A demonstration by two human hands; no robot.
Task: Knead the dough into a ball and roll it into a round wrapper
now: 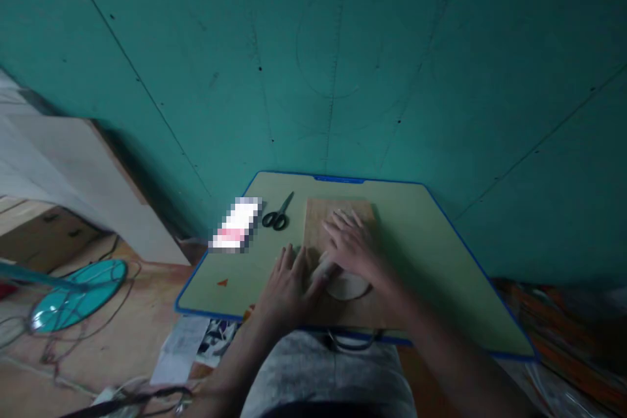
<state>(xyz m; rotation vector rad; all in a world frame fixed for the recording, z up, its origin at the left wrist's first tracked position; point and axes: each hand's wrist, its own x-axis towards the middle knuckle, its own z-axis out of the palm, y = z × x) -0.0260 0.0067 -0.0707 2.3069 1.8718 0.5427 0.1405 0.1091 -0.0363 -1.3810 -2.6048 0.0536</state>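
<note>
A wooden board (337,206) lies on the pale tabletop. On it rests a flat, rounded, pale piece (349,287) that looks like dough or clay; its upper part is hidden under my right hand (350,245). That hand is laid flat over the board, fingers stretched forward and slightly spread. My left hand (287,284) is at the board's left edge, its fingers extended and its thumb reaching toward the pale piece. Whether the thumb touches it, I cannot tell. Dark-handled scissors (278,217) lie left of the board, points away from me.
The table (441,261) has a blue rim and stands against a green wall (220,78). A blurred-out phone-like rectangle (238,225) lies at its left edge. A small orange scrap (223,283) is nearby. Cables and a turquoise round base (81,294) are on the floor at left.
</note>
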